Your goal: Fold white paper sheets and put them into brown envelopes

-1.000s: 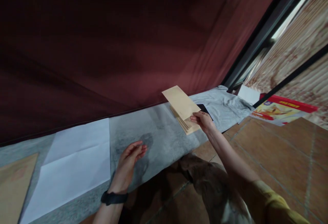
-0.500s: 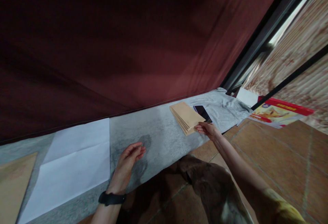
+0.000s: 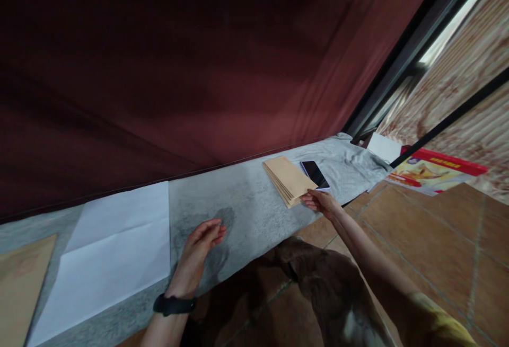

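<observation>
Several brown paper envelopes lie fanned in a stack on the grey cloth. At the stack's near right corner, my right hand pinches the edge of the top envelope between thumb and fingers. A dark-screened smartphone lies just beyond, to the right of the stack. My left hand hovers over the cloth with loosely bent fingers and holds nothing; a black band circles its wrist. Left of it lies a white sheet of paper with a fold across the middle.
The grey cloth covers a long narrow surface along a dark red fabric wall. A larger brown envelope is cut off at the left edge. A red and yellow box stands on the tiled floor to the right.
Both hands stay almost where they were. Slightly more of the smartphone shows beside the top envelope. The view has shifted a little.
</observation>
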Action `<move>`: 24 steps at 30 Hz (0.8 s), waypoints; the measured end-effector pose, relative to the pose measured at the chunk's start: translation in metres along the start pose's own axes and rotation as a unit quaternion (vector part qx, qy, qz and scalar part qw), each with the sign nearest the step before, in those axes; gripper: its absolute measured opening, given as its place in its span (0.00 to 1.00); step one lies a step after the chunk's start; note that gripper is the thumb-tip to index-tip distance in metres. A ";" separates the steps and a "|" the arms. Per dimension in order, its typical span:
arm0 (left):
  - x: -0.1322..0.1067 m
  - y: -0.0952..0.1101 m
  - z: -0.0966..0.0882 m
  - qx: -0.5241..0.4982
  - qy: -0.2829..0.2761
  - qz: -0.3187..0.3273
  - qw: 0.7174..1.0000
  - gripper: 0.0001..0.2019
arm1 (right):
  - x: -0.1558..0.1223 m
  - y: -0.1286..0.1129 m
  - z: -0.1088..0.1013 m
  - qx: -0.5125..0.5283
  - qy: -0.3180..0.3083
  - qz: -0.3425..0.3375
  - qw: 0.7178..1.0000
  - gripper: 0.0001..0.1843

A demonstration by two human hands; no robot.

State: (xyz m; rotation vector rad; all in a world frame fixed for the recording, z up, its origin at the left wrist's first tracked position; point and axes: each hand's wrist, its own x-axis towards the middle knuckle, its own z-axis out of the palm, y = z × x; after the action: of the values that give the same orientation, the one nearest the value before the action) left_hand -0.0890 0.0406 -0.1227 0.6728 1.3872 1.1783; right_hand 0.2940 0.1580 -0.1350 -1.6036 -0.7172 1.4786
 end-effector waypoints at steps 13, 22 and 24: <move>-0.003 0.006 -0.015 0.013 0.037 0.051 0.998 0.27 | -0.058 0.000 0.040 -0.035 -0.137 0.001 0.990 0.04; 0.005 0.020 -0.126 0.390 0.304 0.128 0.860 0.27 | -0.079 0.037 0.178 -0.153 -0.352 -0.017 0.923 0.11; 0.002 0.022 -0.157 0.471 0.320 0.093 0.817 0.30 | -0.083 0.054 0.202 -0.154 -0.385 -0.001 0.910 0.11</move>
State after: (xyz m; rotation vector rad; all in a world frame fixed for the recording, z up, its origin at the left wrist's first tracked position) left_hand -0.2439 0.0081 -0.1260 1.1720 2.5908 0.8171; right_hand 0.0774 0.0991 -0.1331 -1.1858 -1.4478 2.0944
